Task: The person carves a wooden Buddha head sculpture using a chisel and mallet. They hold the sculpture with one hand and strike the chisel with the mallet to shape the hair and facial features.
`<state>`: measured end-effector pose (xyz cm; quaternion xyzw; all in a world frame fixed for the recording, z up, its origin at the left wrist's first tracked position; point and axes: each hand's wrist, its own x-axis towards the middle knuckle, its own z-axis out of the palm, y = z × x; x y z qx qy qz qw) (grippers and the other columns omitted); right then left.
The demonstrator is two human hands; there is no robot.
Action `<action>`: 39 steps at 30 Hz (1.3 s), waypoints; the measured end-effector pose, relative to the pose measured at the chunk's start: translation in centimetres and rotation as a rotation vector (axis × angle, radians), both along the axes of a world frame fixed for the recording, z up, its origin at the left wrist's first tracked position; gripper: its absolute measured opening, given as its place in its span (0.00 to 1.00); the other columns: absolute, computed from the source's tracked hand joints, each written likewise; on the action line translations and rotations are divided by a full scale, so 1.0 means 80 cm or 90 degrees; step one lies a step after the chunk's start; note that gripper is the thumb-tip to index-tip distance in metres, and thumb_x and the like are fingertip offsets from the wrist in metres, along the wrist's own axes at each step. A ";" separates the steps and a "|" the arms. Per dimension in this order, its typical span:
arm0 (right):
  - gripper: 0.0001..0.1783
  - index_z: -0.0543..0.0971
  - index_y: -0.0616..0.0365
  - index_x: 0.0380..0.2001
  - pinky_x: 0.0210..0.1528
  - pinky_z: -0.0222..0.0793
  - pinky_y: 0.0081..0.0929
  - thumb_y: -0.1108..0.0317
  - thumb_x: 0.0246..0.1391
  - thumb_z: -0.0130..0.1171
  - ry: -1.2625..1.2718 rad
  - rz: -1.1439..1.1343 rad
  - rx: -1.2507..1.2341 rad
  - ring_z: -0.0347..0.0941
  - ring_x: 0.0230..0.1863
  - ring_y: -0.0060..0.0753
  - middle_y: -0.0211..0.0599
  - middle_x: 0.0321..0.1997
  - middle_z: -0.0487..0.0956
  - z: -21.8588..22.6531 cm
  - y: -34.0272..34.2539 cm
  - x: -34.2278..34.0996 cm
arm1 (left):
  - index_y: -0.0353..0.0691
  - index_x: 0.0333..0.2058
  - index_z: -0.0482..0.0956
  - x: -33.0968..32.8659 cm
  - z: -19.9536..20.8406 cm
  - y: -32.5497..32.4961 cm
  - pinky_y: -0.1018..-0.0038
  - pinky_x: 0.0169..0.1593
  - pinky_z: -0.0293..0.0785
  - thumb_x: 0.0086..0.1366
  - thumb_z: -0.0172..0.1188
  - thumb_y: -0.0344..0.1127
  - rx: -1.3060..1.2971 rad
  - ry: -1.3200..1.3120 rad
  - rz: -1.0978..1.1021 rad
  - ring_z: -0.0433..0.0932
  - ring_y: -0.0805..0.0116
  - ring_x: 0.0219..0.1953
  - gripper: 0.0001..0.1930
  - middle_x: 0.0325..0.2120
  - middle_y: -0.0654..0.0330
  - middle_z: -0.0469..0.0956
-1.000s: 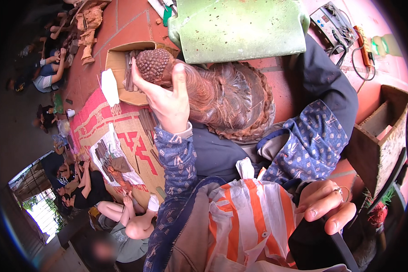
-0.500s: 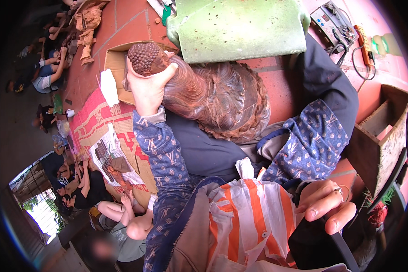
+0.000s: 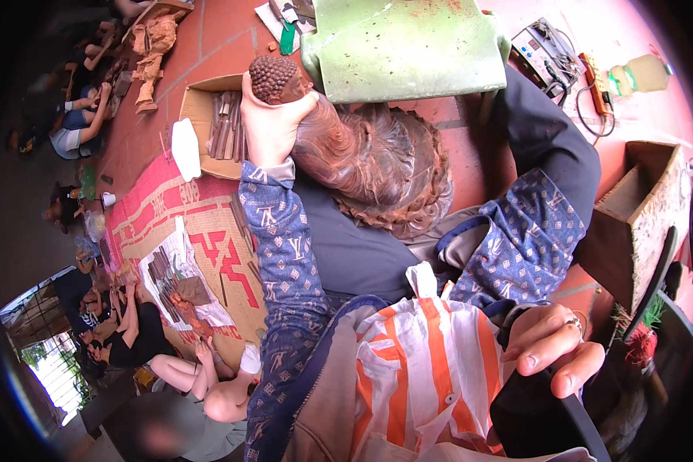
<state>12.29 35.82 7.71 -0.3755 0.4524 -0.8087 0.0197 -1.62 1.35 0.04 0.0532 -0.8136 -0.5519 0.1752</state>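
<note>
Wooden statue [image 3: 366, 150] in left fingers [image 3: 251, 98], boxed chisels [image 3: 225, 129] more visible than before

dark wood is seen in the carved statue [image 3: 369, 158], semi-glossy on the folds, knobbly on the head, rough at the base. smooth, speckled plastic is suggested by the pale green panel [image 3: 412, 58], matt cardboard is noted in the carton [image 3: 196, 102] and the printed sheet [image 3: 208, 219], and worn, rough wood in the box [image 3: 654, 223]. matt cloth is shown in the patterned sleeve [image 3: 281, 239], striped shirt [image 3: 431, 362] and plain trousers [image 3: 346, 254].
</note>
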 end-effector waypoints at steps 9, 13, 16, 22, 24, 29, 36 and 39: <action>0.17 0.70 0.49 0.45 0.25 0.72 0.21 0.55 0.55 0.53 0.064 -0.019 0.022 0.75 0.32 0.39 0.50 0.43 0.75 0.020 -0.016 0.036 | 0.34 0.36 0.72 -0.010 -0.015 -0.003 0.76 0.38 0.73 0.40 0.69 0.24 -0.094 0.059 0.013 0.77 0.73 0.31 0.21 0.30 0.61 0.77; 0.16 0.70 0.49 0.45 0.25 0.72 0.19 0.55 0.55 0.53 0.080 -0.037 0.032 0.76 0.33 0.38 0.49 0.42 0.75 0.025 -0.023 0.047 | 0.35 0.38 0.69 -0.009 -0.013 0.000 0.71 0.40 0.74 0.37 0.69 0.33 -0.103 0.051 0.017 0.79 0.65 0.34 0.26 0.30 0.55 0.78; 0.16 0.70 0.49 0.44 0.25 0.72 0.19 0.55 0.55 0.53 0.094 -0.050 0.037 0.76 0.33 0.37 0.49 0.42 0.75 0.030 -0.026 0.056 | 0.37 0.37 0.70 -0.010 -0.016 0.004 0.70 0.40 0.74 0.37 0.68 0.33 -0.109 0.070 0.020 0.79 0.64 0.34 0.25 0.30 0.55 0.79; 0.16 0.71 0.49 0.44 0.25 0.72 0.18 0.54 0.55 0.52 0.107 -0.063 0.046 0.76 0.33 0.36 0.48 0.42 0.75 0.030 -0.032 0.062 | 0.38 0.37 0.70 -0.008 -0.022 0.000 0.69 0.40 0.74 0.37 0.68 0.34 -0.088 0.081 0.018 0.79 0.61 0.34 0.25 0.29 0.53 0.78; 0.17 0.71 0.49 0.44 0.25 0.71 0.18 0.54 0.55 0.52 0.112 -0.061 0.047 0.76 0.33 0.36 0.48 0.42 0.76 0.031 -0.033 0.064 | 0.38 0.37 0.70 -0.008 -0.019 0.003 0.68 0.40 0.74 0.37 0.68 0.34 -0.100 0.075 0.016 0.79 0.60 0.33 0.25 0.29 0.53 0.78; 0.17 0.71 0.49 0.44 0.25 0.71 0.17 0.54 0.55 0.52 0.123 -0.058 0.052 0.76 0.33 0.37 0.48 0.41 0.75 0.032 -0.031 0.066 | 0.38 0.38 0.69 -0.012 -0.021 0.005 0.67 0.39 0.74 0.36 0.68 0.35 -0.129 0.086 0.029 0.79 0.58 0.34 0.27 0.30 0.51 0.78; 0.17 0.70 0.50 0.44 0.25 0.71 0.18 0.54 0.55 0.52 0.126 -0.053 0.045 0.75 0.33 0.37 0.49 0.42 0.75 0.032 -0.032 0.071 | 0.38 0.40 0.69 -0.013 -0.022 0.001 0.67 0.40 0.74 0.35 0.69 0.36 -0.143 0.069 0.034 0.79 0.56 0.35 0.29 0.31 0.51 0.78; 0.18 0.70 0.50 0.45 0.26 0.72 0.19 0.54 0.55 0.52 0.125 -0.053 0.059 0.75 0.33 0.37 0.49 0.42 0.75 0.036 -0.033 0.073 | 0.37 0.40 0.69 -0.014 -0.021 0.002 0.67 0.41 0.74 0.35 0.69 0.36 -0.139 0.065 0.037 0.79 0.56 0.36 0.30 0.31 0.50 0.78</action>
